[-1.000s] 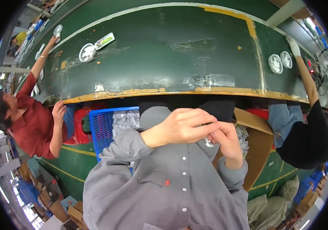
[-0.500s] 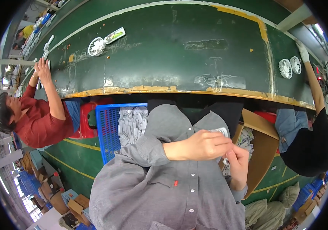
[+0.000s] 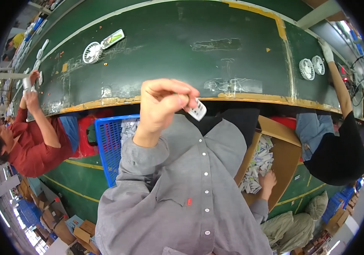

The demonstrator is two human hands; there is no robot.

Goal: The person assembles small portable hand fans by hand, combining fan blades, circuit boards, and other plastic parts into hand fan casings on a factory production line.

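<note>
My left hand (image 3: 158,106) is raised over my lap, near the table's front edge. Its thumb and fingers pinch a small flat white plastic piece (image 3: 197,110) with dark marks on its face; the fingers cover one end of it. Low on my right, my right hand (image 3: 268,180) is down in an open cardboard box (image 3: 282,163), touching a heap of small white packets (image 3: 259,163). The fingers of that hand look curled, and whatever is in them cannot be made out.
A blue plastic crate (image 3: 110,148) with white parts stands at my left. On the green table (image 3: 156,55) lie a white handheld fan (image 3: 92,52) at left and two round fan heads (image 3: 307,69) at right. Co-workers sit on both sides.
My hands were together over my lap and are now apart. The left hand moved up and left with the white piece; the right hand went down into the cardboard box.
</note>
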